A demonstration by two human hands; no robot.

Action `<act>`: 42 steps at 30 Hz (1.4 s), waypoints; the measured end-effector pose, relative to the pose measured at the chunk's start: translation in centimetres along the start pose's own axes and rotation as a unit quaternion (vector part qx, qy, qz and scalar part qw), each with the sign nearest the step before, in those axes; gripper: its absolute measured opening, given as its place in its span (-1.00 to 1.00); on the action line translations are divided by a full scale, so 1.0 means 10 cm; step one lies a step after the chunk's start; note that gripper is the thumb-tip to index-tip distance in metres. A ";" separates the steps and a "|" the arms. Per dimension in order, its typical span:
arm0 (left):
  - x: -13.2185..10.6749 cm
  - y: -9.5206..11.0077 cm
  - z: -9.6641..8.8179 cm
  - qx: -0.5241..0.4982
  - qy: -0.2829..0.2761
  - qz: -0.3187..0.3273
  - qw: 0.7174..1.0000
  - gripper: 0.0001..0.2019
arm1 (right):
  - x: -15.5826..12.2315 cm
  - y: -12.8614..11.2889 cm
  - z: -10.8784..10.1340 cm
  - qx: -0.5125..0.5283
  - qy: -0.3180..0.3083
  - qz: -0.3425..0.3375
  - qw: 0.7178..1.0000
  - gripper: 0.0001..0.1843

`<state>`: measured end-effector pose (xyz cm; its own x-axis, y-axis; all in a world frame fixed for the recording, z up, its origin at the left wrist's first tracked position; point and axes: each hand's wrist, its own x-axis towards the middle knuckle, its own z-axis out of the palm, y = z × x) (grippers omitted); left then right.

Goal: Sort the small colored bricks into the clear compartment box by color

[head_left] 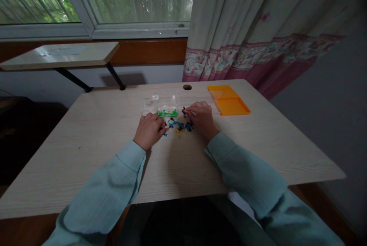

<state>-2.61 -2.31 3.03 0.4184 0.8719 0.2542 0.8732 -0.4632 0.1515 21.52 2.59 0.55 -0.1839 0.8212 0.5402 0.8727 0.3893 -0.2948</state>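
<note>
A small heap of tiny plastic pieces [180, 125], blue, dark brown and yellow, lies on the table between my two hands. My left hand [149, 128] rests at the heap's left side, its thumb and fingers a little apart around a few loose pieces. Over the front edge of a clear compartment box [168, 98], my right hand [201, 116] has its fingertips pinched at a small dark brown piece [184, 110]. Green pieces [167, 113] fill a front compartment of that box. My right fingers partly hide the box's front right section.
An orange tray [233, 102] lies right of the clear box, whose clear right end overlaps it. Behind the box is a round hole [187, 87] in the wooden table [114, 154]. A raised shelf [86, 54] stands at the back left; a curtain [229, 39] hangs behind.
</note>
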 end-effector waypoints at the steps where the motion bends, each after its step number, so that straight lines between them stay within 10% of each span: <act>1: 0.00 0.01 0.00 -0.002 -0.001 -0.001 1.000 -0.85 | 0.00 -0.01 0.00 0.001 -0.003 -0.001 1.000 -0.78; 14: 0.02 0.05 0.05 -0.017 0.004 0.013 1.000 -0.84 | 0.01 -0.08 -0.05 0.026 -0.003 -0.014 1.000 -0.72; 24: 0.09 -0.01 0.17 -0.270 0.083 -0.036 0.959 -0.77 | -0.09 -0.35 -0.04 0.116 -0.078 -0.187 0.972 -0.77; 42: 0.09 -0.01 0.23 -0.399 0.055 -0.070 0.912 -0.71 | -0.11 -0.40 -0.07 0.125 -0.054 -0.176 0.975 -0.75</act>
<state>-1.77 -1.08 1.08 0.2498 0.9308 0.2668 0.4374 -0.3543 0.8265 18.51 -0.13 1.70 -0.5101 0.6528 0.5600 0.6126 0.7328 -0.2962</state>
